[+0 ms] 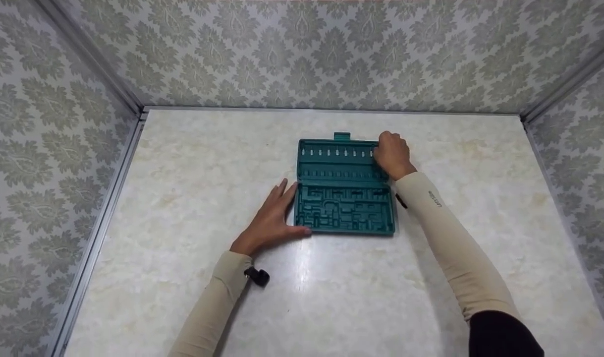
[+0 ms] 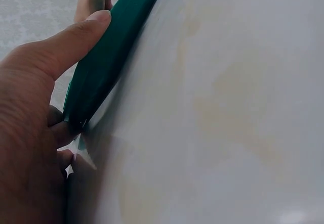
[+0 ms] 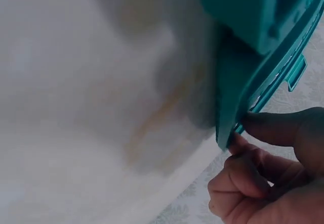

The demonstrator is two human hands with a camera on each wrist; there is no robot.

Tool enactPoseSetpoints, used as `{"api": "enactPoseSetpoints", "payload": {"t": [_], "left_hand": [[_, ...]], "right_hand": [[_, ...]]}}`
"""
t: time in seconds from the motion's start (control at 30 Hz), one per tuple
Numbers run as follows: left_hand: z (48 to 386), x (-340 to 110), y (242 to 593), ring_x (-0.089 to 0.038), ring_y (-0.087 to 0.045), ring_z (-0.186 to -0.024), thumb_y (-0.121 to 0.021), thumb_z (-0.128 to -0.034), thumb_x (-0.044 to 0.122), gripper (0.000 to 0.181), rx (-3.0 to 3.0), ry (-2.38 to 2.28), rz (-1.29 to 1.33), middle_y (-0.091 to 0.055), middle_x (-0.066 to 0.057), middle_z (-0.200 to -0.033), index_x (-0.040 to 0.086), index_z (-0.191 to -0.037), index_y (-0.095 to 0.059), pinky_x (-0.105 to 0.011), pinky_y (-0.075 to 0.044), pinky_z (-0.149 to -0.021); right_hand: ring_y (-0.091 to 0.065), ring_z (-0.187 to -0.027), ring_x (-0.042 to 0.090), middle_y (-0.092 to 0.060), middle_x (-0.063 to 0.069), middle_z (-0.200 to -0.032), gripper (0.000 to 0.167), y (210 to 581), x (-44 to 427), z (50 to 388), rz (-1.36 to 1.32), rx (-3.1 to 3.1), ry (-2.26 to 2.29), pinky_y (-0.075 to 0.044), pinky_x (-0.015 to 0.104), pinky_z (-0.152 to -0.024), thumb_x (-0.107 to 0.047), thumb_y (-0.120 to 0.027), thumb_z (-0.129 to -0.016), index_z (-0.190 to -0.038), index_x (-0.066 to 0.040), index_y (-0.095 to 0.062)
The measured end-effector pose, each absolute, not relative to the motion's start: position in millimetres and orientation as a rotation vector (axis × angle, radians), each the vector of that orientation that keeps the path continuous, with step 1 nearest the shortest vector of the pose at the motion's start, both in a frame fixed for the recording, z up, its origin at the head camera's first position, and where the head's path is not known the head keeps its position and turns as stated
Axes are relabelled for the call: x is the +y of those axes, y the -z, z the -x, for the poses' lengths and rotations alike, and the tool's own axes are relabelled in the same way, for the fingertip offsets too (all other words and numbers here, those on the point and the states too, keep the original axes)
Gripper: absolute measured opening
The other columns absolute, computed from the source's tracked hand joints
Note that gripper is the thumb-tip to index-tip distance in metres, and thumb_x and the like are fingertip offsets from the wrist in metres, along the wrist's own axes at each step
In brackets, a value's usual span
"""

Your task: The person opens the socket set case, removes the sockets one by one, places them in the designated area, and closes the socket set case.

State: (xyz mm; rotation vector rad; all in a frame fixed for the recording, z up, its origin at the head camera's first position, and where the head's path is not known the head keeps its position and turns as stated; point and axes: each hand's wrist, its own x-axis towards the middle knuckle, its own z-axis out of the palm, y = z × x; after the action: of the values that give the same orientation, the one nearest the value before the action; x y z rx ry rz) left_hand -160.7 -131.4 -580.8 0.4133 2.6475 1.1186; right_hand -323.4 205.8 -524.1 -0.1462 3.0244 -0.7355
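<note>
An open green plastic tool case (image 1: 346, 208) lies on the table, its lid (image 1: 339, 161) folded back toward the far wall. A row of small silver pieces, too small to identify, sits along the lid; the moulded lower half shows bare recesses. My left hand (image 1: 272, 218) rests spread at the near left corner, thumb along the front edge and fingers by the left side. In the left wrist view the thumb (image 2: 76, 39) lies straight against the case wall. My right hand (image 1: 395, 154) pinches the lid's right rim between thumb and curled index finger, as the right wrist view shows.
A pale marbled table (image 1: 207, 148) carries the case. Patterned walls (image 1: 302, 54) stand at the back and both sides, with metal rails along the table's edges. A latch tab (image 1: 342, 136) sticks out from the lid's far edge.
</note>
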Motion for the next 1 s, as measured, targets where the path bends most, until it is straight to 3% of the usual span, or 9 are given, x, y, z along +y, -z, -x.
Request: {"api": "enactPoseSetpoints", "payload": {"t": [0.2, 0.33, 0.4, 0.5, 0.6, 0.83, 1.0], "left_hand": [[161, -129, 583, -0.034, 0.0, -0.171, -0.086, -0.0799, 0.074, 0.131, 2.64, -1.115, -0.442, -0.002, -0.003, -0.186, 0.034, -0.179, -0.011, -0.059, -0.015, -0.136], [162, -131, 583, -0.028, 0.001, -0.171, -0.083, -0.0841, 0.073, 0.128, 2.659, -1.093, -0.542, -0.005, -0.002, -0.186, 0.028, -0.179, -0.011, -0.053, -0.009, -0.138], [163, -132, 583, -0.027, 0.001, -0.171, -0.084, -0.0845, 0.072, 0.128, 2.664, -1.093, -0.559, -0.005, -0.002, -0.186, 0.027, -0.179, -0.011, -0.053, -0.008, -0.138], [162, -134, 582, -0.028, 0.001, -0.171, -0.085, -0.0829, 0.072, 0.128, 2.655, -1.111, -0.522, -0.004, -0.004, -0.186, 0.03, -0.179, -0.012, -0.056, -0.01, -0.137], [161, -135, 582, -0.029, 0.001, -0.171, -0.085, -0.0814, 0.075, 0.128, 2.651, -1.119, -0.482, -0.003, -0.005, -0.186, 0.034, -0.179, -0.012, -0.058, -0.012, -0.137], [161, -134, 579, -0.025, 0.002, -0.171, -0.083, -0.0811, 0.077, 0.129, 2.666, -1.099, -0.485, -0.005, -0.003, -0.186, 0.031, -0.179, -0.014, -0.054, -0.009, -0.137], [160, -135, 579, -0.026, 0.003, -0.171, -0.083, -0.0812, 0.076, 0.128, 2.655, -1.102, -0.489, -0.006, -0.003, -0.186, 0.031, -0.179, -0.015, -0.056, -0.009, -0.137]], "right_hand": [[-0.031, -0.049, 0.017, -0.031, -0.001, -0.056, 0.048, 531, 213, 323, 0.006, 2.978, 0.885, -0.03, 0.034, -0.048, 0.006, -0.051, -0.1, -0.059, -0.015, -0.039], [-0.035, -0.044, 0.016, -0.038, -0.001, -0.051, 0.049, 537, 218, 321, -0.05, 2.962, 1.054, -0.031, 0.032, -0.046, 0.001, -0.055, -0.101, -0.054, -0.013, -0.047], [-0.042, -0.048, 0.016, -0.046, 0.001, -0.054, 0.042, 540, 220, 320, -0.064, 2.962, 1.149, -0.036, 0.033, -0.051, -0.002, -0.059, -0.102, -0.06, -0.007, -0.06], [-0.054, -0.062, 0.018, -0.064, 0.008, -0.069, 0.026, 543, 223, 317, -0.081, 2.957, 1.283, -0.045, 0.034, -0.064, -0.006, -0.064, -0.103, -0.084, 0.002, -0.078], [-0.061, -0.075, 0.022, -0.073, 0.016, -0.087, 0.02, 546, 225, 312, -0.07, 2.949, 1.412, -0.05, 0.035, -0.074, -0.008, -0.068, -0.105, -0.107, 0.006, -0.082], [-0.059, -0.079, 0.02, -0.068, 0.012, -0.09, 0.014, 549, 227, 300, -0.019, 2.895, 1.707, -0.047, 0.027, -0.07, -0.009, -0.074, -0.105, -0.108, 0.003, -0.08], [-0.061, -0.09, 0.019, -0.071, 0.012, -0.1, 0.015, 551, 230, 295, -0.064, 2.881, 1.779, -0.05, 0.026, -0.077, -0.013, -0.076, -0.105, -0.108, 0.0, -0.08]]}}
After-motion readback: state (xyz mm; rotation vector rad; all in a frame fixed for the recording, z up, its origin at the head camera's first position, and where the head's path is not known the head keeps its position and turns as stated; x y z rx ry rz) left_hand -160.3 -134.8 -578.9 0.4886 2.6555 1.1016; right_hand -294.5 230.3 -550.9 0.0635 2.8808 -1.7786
